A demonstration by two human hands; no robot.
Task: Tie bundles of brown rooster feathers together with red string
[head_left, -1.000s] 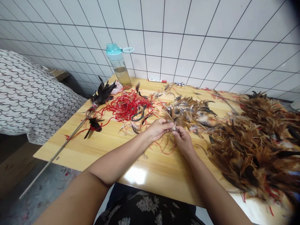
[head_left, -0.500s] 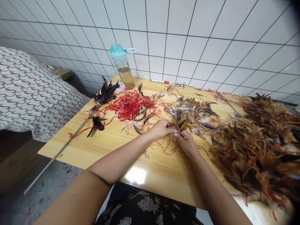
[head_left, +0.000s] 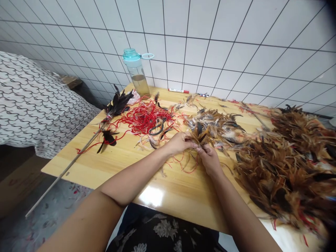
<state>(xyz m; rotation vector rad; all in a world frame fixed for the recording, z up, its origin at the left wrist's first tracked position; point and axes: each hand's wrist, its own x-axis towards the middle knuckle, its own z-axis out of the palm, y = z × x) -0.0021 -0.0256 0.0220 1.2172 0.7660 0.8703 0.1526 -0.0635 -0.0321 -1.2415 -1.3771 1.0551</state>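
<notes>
Both hands meet over the middle of the wooden table [head_left: 115,168], closed on a small bunch of brown and black feathers [head_left: 201,134]. My left hand [head_left: 181,142] pinches the bunch from the left, its fingertips partly hidden. From the right, my right hand [head_left: 209,157] grips the lower ends, thumb pressed in beside the left fingers. The feather tips fan upward above the fingers. Thin red strings [head_left: 183,168] lie on the table just below the hands. Behind them spreads a heap of loose brown and pale feathers [head_left: 215,124].
A tangle of red string [head_left: 147,117] lies left of centre beside scissors [head_left: 156,128]. A stick [head_left: 65,169] with black feathers [head_left: 119,103] overhangs the left edge. A water bottle [head_left: 139,78] and a red marker [head_left: 178,91] stand and lie by the tiled wall. Brown feather bundles [head_left: 278,175] fill the right side.
The feather bunch stays gripped in both hands, its tips standing slightly higher and more spread. My hands have shifted only a little; everything else lies as before.
</notes>
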